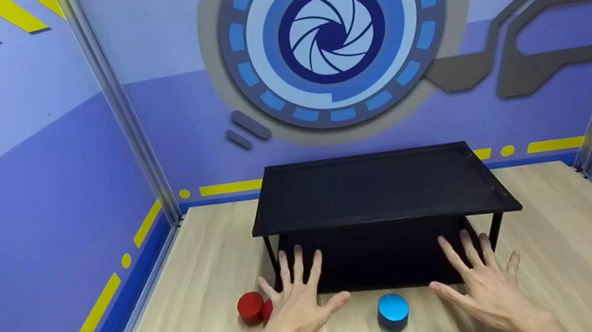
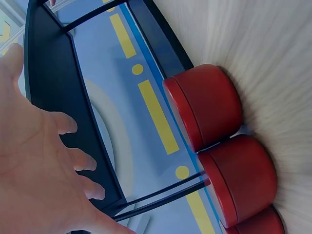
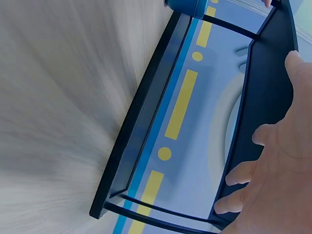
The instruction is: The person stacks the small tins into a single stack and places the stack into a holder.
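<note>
A black two-level rack [image 1: 377, 185] stands on the table, its lower shelf in shade. My left hand [image 1: 296, 313] hovers before its left front with fingers spread, holding nothing. My right hand [image 1: 485, 287] is held the same way at the right front. On the table between them sits a round blue tin [image 1: 393, 312], nearer my left thumb. Red round tins are by my left hand; one red tin [image 1: 250, 308] shows beside it, another is partly hidden behind it. The left wrist view has three red tins [image 2: 239, 180] in a row.
The pale wooden table [image 1: 579, 239] is bounded by a blue back wall [image 1: 176, 132] and side walls with metal corner posts [image 1: 123, 104]. The rack stands close to the back wall. Posts [image 1: 497, 231] hold up its top at the corners.
</note>
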`<state>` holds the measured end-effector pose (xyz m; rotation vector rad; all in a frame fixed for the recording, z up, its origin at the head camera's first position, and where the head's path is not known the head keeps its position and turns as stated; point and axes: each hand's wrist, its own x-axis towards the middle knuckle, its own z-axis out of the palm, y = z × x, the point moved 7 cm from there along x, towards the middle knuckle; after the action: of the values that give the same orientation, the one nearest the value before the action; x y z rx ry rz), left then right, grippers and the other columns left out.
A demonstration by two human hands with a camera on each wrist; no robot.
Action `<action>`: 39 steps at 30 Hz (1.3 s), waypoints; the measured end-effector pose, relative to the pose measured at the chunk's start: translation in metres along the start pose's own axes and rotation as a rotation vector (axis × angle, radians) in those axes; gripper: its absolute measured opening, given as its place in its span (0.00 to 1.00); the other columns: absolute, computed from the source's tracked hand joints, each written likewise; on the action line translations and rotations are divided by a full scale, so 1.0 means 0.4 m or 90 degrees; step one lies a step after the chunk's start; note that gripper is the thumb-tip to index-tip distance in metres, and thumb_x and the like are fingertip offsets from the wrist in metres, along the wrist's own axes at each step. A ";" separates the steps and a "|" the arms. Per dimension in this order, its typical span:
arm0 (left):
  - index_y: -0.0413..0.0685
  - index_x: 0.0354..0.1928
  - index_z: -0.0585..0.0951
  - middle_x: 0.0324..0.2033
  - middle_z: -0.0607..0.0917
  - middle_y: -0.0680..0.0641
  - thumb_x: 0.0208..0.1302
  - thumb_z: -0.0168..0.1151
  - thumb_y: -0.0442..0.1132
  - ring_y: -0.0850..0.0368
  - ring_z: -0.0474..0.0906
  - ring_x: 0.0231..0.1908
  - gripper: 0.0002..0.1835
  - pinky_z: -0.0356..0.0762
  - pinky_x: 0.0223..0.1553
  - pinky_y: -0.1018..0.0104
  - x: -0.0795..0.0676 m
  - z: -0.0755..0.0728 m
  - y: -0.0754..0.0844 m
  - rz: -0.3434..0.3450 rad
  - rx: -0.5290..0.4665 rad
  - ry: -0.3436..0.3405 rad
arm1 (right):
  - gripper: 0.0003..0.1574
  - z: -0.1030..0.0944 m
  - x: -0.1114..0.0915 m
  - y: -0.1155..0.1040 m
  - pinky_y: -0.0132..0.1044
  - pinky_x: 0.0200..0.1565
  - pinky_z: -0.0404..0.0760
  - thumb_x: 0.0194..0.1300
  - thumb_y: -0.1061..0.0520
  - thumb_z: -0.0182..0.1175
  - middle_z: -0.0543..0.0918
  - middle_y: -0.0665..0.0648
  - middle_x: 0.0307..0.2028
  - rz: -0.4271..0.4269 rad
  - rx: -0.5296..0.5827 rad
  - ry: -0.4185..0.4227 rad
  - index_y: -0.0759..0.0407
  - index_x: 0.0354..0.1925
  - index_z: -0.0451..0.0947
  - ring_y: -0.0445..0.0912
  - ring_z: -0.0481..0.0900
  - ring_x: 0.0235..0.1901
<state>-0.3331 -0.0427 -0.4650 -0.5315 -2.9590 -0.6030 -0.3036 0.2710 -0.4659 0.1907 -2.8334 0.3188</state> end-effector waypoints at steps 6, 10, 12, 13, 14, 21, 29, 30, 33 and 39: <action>0.65 0.76 0.45 0.77 0.38 0.43 0.56 0.40 0.80 0.35 0.26 0.74 0.51 0.27 0.57 0.17 -0.002 0.003 -0.003 -0.002 -0.006 -0.004 | 0.54 0.003 -0.002 -0.004 0.85 0.52 0.37 0.61 0.24 0.50 0.51 0.71 0.73 -0.001 -0.005 0.003 0.34 0.76 0.41 0.75 0.45 0.70; 0.65 0.76 0.45 0.77 0.38 0.43 0.55 0.38 0.81 0.35 0.26 0.74 0.52 0.25 0.57 0.17 -0.003 0.006 -0.007 -0.005 -0.009 -0.008 | 0.54 0.006 -0.002 -0.012 0.83 0.55 0.44 0.60 0.24 0.50 0.54 0.70 0.73 -0.016 -0.016 0.020 0.36 0.76 0.43 0.71 0.49 0.71; 0.64 0.76 0.45 0.77 0.38 0.43 0.55 0.39 0.81 0.34 0.27 0.74 0.52 0.25 0.57 0.17 -0.004 0.006 -0.008 -0.006 -0.008 -0.008 | 0.53 0.010 -0.001 -0.020 0.79 0.58 0.49 0.61 0.25 0.51 0.56 0.69 0.72 -0.033 -0.014 0.027 0.38 0.76 0.45 0.69 0.52 0.71; 0.64 0.76 0.45 0.77 0.39 0.43 0.55 0.39 0.81 0.34 0.27 0.74 0.52 0.26 0.57 0.17 -0.004 0.005 -0.009 -0.006 -0.006 -0.007 | 0.53 0.011 0.000 -0.025 0.77 0.59 0.51 0.61 0.25 0.52 0.57 0.69 0.72 -0.043 -0.012 0.033 0.40 0.76 0.47 0.68 0.55 0.70; 0.64 0.76 0.46 0.77 0.39 0.43 0.56 0.39 0.80 0.34 0.28 0.74 0.51 0.27 0.57 0.17 -0.004 0.004 -0.009 -0.006 -0.005 -0.005 | 0.53 0.014 0.001 -0.031 0.74 0.59 0.55 0.61 0.26 0.52 0.59 0.69 0.71 -0.053 -0.011 0.038 0.43 0.76 0.48 0.67 0.58 0.69; 0.60 0.76 0.48 0.76 0.43 0.40 0.58 0.41 0.77 0.34 0.31 0.75 0.49 0.29 0.58 0.18 -0.004 0.000 -0.011 0.004 -0.011 -0.006 | 0.44 0.046 0.006 -0.076 0.59 0.53 0.74 0.62 0.33 0.59 0.78 0.64 0.57 -0.105 0.056 0.062 0.59 0.66 0.69 0.59 0.76 0.54; 0.57 0.76 0.52 0.76 0.46 0.38 0.59 0.42 0.76 0.33 0.33 0.74 0.49 0.28 0.58 0.17 -0.007 -0.004 -0.016 0.012 -0.013 -0.002 | 0.53 0.125 0.016 -0.137 0.54 0.48 0.80 0.56 0.29 0.61 0.79 0.70 0.54 -0.170 0.151 -0.047 0.67 0.64 0.68 0.61 0.80 0.50; 0.57 0.76 0.52 0.76 0.46 0.38 0.60 0.42 0.76 0.32 0.34 0.74 0.48 0.28 0.57 0.17 -0.007 -0.004 -0.016 0.014 -0.012 -0.001 | 0.54 0.133 0.018 -0.145 0.54 0.47 0.80 0.56 0.30 0.62 0.78 0.71 0.54 -0.182 0.165 -0.063 0.69 0.64 0.68 0.61 0.80 0.50; 0.54 0.75 0.54 0.75 0.48 0.37 0.61 0.42 0.75 0.32 0.35 0.74 0.48 0.30 0.58 0.18 -0.009 -0.004 -0.016 0.017 -0.006 0.000 | 0.54 0.148 0.026 -0.165 0.52 0.45 0.81 0.54 0.33 0.66 0.78 0.71 0.55 -0.206 0.198 -0.102 0.70 0.64 0.67 0.60 0.81 0.49; 0.48 0.73 0.60 0.74 0.53 0.36 0.64 0.43 0.70 0.33 0.41 0.74 0.44 0.35 0.61 0.20 -0.015 -0.005 -0.020 0.028 -0.014 0.022 | 0.45 0.162 0.032 -0.179 0.37 0.37 0.82 0.53 0.38 0.69 0.82 0.62 0.47 -0.221 0.245 -0.131 0.68 0.57 0.74 0.49 0.82 0.40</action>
<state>-0.3305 -0.0525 -0.4669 -0.5809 -2.9026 -0.6342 -0.3213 0.1850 -0.5084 0.8244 -2.8319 0.8012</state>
